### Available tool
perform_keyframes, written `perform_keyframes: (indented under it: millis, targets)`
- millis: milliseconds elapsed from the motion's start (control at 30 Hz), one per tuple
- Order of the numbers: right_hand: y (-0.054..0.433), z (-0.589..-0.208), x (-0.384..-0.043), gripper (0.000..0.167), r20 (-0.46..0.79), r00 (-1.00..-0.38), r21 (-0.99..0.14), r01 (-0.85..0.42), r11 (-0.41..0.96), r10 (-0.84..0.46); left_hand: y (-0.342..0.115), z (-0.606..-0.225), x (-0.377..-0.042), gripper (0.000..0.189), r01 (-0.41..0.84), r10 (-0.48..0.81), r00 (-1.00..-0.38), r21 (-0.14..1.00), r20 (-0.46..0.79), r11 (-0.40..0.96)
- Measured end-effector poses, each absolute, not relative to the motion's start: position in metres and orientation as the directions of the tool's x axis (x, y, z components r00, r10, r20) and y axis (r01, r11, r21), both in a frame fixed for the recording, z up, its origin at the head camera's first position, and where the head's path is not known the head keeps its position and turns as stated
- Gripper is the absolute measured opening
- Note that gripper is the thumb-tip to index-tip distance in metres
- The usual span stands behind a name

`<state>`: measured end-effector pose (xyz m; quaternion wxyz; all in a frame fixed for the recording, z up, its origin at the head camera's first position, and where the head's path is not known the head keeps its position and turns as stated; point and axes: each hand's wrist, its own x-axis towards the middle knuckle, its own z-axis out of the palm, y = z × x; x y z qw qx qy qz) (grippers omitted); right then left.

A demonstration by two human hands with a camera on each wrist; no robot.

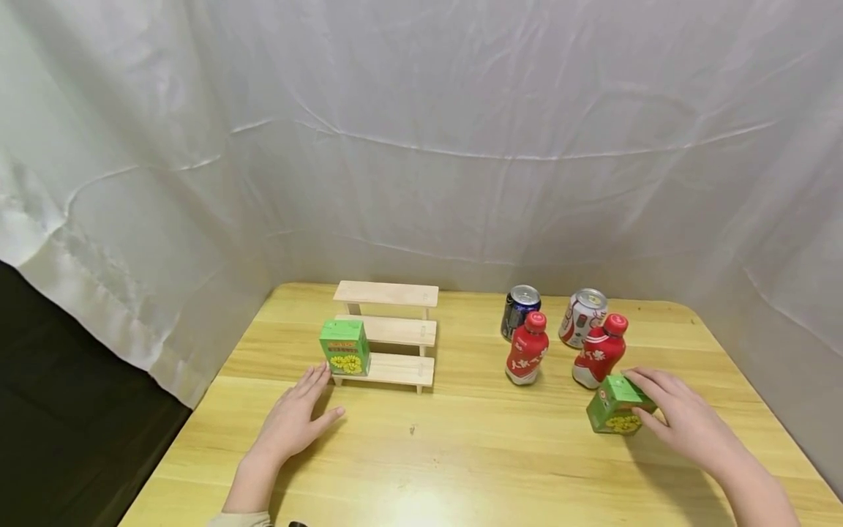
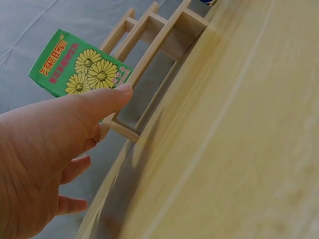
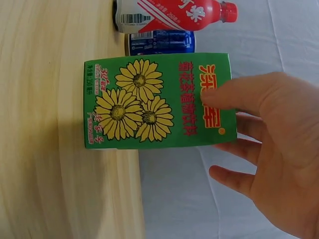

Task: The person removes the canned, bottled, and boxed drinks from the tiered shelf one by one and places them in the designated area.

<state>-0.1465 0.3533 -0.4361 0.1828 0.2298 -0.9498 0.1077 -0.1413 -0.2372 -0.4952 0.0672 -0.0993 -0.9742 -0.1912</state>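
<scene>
My right hand (image 1: pixel 685 417) grips a green drink carton (image 1: pixel 609 410) with yellow flowers on its front, at the right of the table. In the right wrist view the thumb presses that carton's (image 3: pixel 149 119) front near the top, and the other fingers are partly hidden behind it. A matching carton (image 1: pixel 345 348) stands upright on the left end of the bottom step of a three-step wooden rack (image 1: pixel 402 369). Beside its lower left corner are the fingertips of my left hand (image 1: pixel 290 421), fingers extended and thumb spread apart; I cannot tell whether they touch it.
Just behind the right-hand carton stands a red bottle (image 1: pixel 599 356), with another red bottle (image 1: pixel 527 353) to its left. Farther back are a dark blue can (image 1: pixel 516 316) and a white can (image 1: pixel 582 320). Pale curtains (image 1: pixel 487 183) enclose the wooden table (image 1: pixel 474 454).
</scene>
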Motion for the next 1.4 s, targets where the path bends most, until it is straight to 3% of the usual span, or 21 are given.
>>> perform_keyframes:
  millis: [167,500,1400]
  targets:
    - [0.346,-0.432,-0.146,0.064,0.380,-0.848,-0.151,-0.450,0.880,-0.368,-0.237,-0.495,-0.142,0.081,0.221,0.169,-0.971,0.363,0.170,0.905]
    - [0.324,-0.422,-0.150,0.061,0.444,-0.799,-0.121,-0.503,0.856,-0.406,-0.236,-0.495,-0.142,0.080,0.222,0.164,-0.969,0.358,0.188,0.907]
    - [0.224,-0.431,-0.176,0.046,0.443,-0.584,-0.061,-0.777,0.627,-0.680,-0.236,-0.494,-0.142,0.081,0.204,0.160,-0.976,0.360,0.148,0.910]
